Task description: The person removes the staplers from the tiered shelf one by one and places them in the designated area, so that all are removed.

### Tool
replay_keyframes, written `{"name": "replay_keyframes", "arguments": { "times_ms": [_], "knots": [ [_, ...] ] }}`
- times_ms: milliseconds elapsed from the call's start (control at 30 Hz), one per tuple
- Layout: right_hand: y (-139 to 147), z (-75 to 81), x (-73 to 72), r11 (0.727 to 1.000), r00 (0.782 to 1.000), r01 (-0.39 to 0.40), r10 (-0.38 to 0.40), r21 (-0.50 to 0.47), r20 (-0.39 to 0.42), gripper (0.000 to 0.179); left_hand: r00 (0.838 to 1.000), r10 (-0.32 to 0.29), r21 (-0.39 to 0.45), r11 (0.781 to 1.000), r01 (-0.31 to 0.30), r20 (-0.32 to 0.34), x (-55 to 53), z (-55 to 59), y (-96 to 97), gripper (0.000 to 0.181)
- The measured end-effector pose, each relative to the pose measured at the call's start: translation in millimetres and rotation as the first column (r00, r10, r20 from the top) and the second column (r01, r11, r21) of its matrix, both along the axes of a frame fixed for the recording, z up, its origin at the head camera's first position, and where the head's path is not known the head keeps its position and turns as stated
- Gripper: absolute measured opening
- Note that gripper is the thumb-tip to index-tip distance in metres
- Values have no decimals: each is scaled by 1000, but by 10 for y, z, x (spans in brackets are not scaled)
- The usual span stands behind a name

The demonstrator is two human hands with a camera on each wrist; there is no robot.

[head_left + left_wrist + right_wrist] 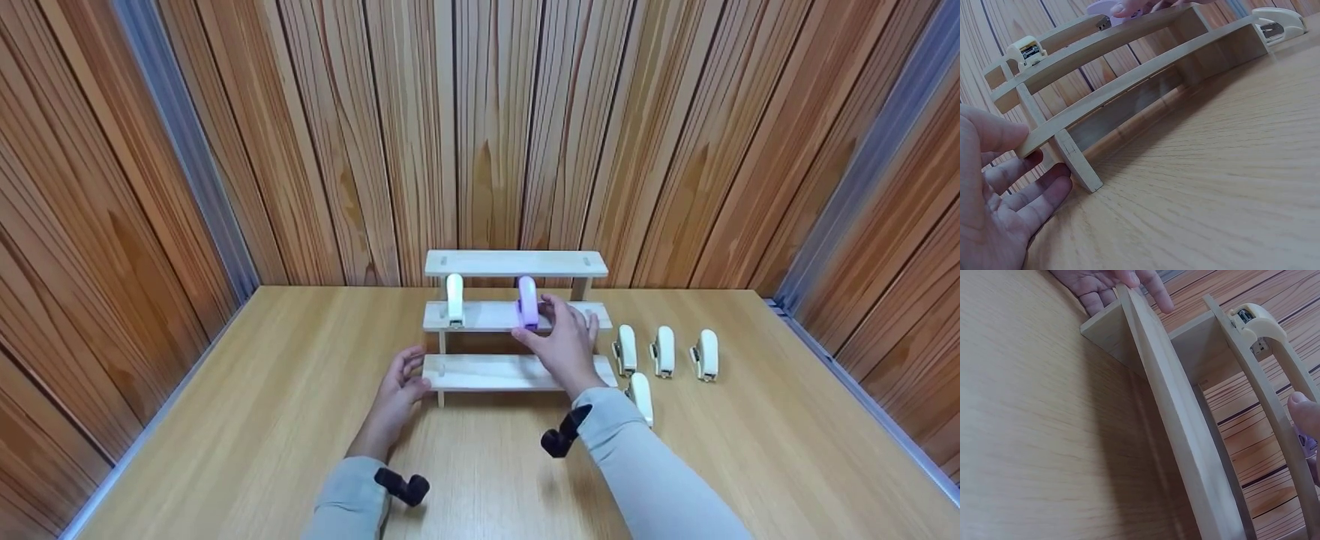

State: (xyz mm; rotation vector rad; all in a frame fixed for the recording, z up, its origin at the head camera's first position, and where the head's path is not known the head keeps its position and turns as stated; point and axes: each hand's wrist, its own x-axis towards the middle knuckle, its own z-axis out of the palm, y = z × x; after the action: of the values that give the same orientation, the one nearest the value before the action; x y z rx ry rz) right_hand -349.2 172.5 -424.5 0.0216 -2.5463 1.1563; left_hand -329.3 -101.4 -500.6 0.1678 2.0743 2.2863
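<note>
Purple stapler (pixel 528 301) mid-frame, long axis up-down, rounded end up, right hand (pixel 564 345) pinching; lower-left, left hand (pixel 399 388) grips shelf (pixel 487 373).

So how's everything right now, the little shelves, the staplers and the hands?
Wooden rack: standing on the table
Purple stapler: at the middle shelf, held
Lone white stapler: on the middle shelf, not held
Four other white staplers: on the table, not held, one partly hidden by the right sleeve
Left hand: holds the bottom shelf's left end
Right hand: holds the purple stapler
</note>
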Motion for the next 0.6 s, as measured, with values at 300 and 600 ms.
{"name": "replay_keyframes", "arguments": {
  "times_ms": [300, 600],
  "knots": [
    [-15, 90, -62, 998, 996, -43, 39, 39, 83, 91, 1000, -12, 21, 1000, 11, 3, -1, 9, -17, 62],
    [89, 210, -161, 987, 967, -155, 142, 49, 214, 102, 999, -16, 29, 999, 15, 34, -14, -4, -13, 62]
  ]
}}
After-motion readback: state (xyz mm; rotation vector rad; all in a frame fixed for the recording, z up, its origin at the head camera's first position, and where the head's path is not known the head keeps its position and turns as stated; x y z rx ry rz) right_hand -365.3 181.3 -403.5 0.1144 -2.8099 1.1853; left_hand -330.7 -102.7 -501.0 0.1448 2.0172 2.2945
